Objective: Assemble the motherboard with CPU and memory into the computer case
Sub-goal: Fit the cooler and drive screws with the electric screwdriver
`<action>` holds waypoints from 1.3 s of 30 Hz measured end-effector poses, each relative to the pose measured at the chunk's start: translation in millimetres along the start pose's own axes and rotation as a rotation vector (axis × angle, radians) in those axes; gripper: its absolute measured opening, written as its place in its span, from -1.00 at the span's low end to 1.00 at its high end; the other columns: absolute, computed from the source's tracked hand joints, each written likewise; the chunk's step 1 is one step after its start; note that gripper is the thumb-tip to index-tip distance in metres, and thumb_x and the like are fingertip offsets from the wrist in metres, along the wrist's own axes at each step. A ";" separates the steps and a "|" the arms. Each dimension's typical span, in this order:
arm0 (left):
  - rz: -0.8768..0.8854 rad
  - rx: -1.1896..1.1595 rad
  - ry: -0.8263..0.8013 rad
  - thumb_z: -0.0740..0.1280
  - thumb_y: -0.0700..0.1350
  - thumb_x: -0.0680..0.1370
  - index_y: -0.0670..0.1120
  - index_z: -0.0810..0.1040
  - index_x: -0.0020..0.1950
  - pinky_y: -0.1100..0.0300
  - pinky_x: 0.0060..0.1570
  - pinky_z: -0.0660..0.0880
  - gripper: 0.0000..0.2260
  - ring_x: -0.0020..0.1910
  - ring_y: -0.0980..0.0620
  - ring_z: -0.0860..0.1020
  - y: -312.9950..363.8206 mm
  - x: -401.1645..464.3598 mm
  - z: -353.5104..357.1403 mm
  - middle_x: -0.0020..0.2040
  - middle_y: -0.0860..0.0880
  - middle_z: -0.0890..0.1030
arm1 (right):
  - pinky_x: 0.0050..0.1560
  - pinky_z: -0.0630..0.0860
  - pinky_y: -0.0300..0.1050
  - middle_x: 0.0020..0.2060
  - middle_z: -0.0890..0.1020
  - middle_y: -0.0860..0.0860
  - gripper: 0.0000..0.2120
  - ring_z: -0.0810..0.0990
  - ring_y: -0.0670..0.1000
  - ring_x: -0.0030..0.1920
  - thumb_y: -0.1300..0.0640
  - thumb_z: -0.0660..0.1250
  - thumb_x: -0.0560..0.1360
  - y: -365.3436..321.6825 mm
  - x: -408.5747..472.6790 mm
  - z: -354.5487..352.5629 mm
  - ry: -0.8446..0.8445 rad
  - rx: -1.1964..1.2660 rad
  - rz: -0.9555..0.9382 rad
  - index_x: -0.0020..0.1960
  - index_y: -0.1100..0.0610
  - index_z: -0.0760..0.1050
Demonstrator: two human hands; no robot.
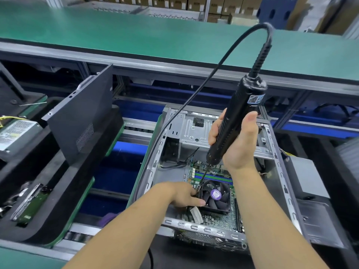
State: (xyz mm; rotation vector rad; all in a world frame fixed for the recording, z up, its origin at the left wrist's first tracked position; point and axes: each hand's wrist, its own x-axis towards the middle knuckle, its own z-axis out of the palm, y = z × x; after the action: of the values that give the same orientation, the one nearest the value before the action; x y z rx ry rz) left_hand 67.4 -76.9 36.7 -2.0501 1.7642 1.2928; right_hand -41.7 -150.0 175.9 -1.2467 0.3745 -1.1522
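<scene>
- Currently gripping the black electric screwdriver (236, 123) with the right hand (240, 140), fingers wrapped round its barrel, bit slanting down-left toward the CPU fan (215, 197).
- Steadying the bit tip with the left hand (183, 194), fingers seemingly pinching near the fan's corner, though partly hidden.
- Lying flat inside the open computer case (279, 167), the motherboard (211, 176), long axis running away from the viewer, memory slots crosswise.
- Judging the board stiff but fragile; better holding by edges or the fan frame, never by components.
</scene>
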 end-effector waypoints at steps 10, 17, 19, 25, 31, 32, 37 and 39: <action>-0.008 -0.076 0.000 0.17 0.38 0.55 -0.10 0.30 0.54 -0.06 0.41 0.32 -0.26 0.45 -0.11 0.35 -0.3 -0.9 -0.6 0.54 -0.08 0.31 | -0.40 0.41 -0.14 -0.44 0.51 0.07 -0.30 0.45 0.10 -0.48 -0.54 0.30 0.35 5.0 -7.7 -2.2 -0.029 -0.025 0.003 -0.16 0.15 0.47; -0.015 -0.121 -0.006 0.20 0.36 0.55 -0.10 0.41 0.45 -0.03 0.27 0.45 -0.33 0.19 -0.09 0.49 1.2 -4.1 -1.1 0.39 -0.10 0.47 | -0.41 0.40 -0.14 -0.45 0.51 0.10 -0.32 0.44 0.10 -0.48 -0.54 0.31 0.35 1.6 -6.6 0.6 -0.026 0.000 0.004 -0.18 0.14 0.47; -0.023 -0.126 -0.008 0.20 0.36 0.55 -0.11 0.42 0.45 0.01 0.19 0.47 -0.33 0.15 -0.11 0.51 1.3 -4.6 -1.7 0.36 -0.11 0.49 | -0.41 0.41 -0.15 -0.43 0.51 0.10 -0.28 0.45 0.09 -0.47 -0.54 0.32 0.34 1.7 -6.8 0.6 -0.028 0.001 0.019 -0.16 0.17 0.45; -0.023 -0.141 -0.009 0.21 0.34 0.55 -0.12 0.44 0.43 0.07 -0.09 0.46 -0.35 -0.14 0.03 0.53 1.8 -3.9 -2.2 0.11 -0.15 0.55 | -0.41 0.42 -0.15 -0.43 0.51 0.09 -0.27 0.45 0.08 -0.47 -0.57 0.32 0.30 1.1 -9.6 -3.5 -0.060 -0.006 0.023 -0.17 0.14 0.46; -0.035 -0.192 -0.010 0.25 0.33 0.54 -0.14 0.52 0.29 0.12 -0.21 0.44 -0.41 -0.29 0.04 0.42 0.1 -0.4 -0.3 -0.16 -0.02 0.47 | -0.39 0.41 -0.13 -0.46 0.48 0.12 -0.20 0.44 0.09 -0.50 -0.59 0.30 0.27 -2.1 -6.9 -5.8 -0.108 -0.010 0.049 -0.18 0.20 0.44; -0.041 -0.209 -0.015 0.26 0.33 0.54 -0.15 0.54 0.16 0.10 -0.21 0.44 -0.45 -0.29 0.01 0.42 -0.5 0.7 0.2 -0.19 -0.02 0.46 | -0.40 0.40 -0.12 -0.47 0.48 0.12 -0.21 0.43 0.09 -0.50 -0.59 0.30 0.28 -1.6 -6.1 -4.1 -0.125 -0.020 0.047 -0.19 0.20 0.44; -0.054 -0.295 -0.007 0.33 0.27 0.53 -0.12 0.45 -0.17 0.05 -0.16 0.48 -0.56 -0.23 -0.07 0.46 -2.3 4.9 2.3 -0.18 -0.07 0.47 | -0.43 0.42 -0.12 -0.46 0.50 0.09 -0.23 0.45 0.07 -0.52 -0.56 0.30 0.32 6.6 -4.8 8.5 -0.267 -0.059 0.068 -0.13 0.20 0.43; -0.060 -0.292 -0.010 0.33 0.27 0.53 -0.12 0.45 -0.15 0.03 -0.12 0.51 -0.56 -0.21 -0.09 0.48 -2.1 6.3 3.9 -0.14 -0.09 0.49 | -0.42 0.41 -0.12 -0.45 0.49 0.09 -0.20 0.44 0.08 -0.50 -0.58 0.29 0.32 8.8 -3.7 8.9 -0.229 -0.064 0.064 -0.11 0.22 0.41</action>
State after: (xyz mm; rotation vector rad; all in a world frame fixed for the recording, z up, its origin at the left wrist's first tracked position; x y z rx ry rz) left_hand 66.9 -78.6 29.2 -2.2176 1.5746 1.6213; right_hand -32.2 -143.1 170.0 -1.3971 0.2792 -0.9374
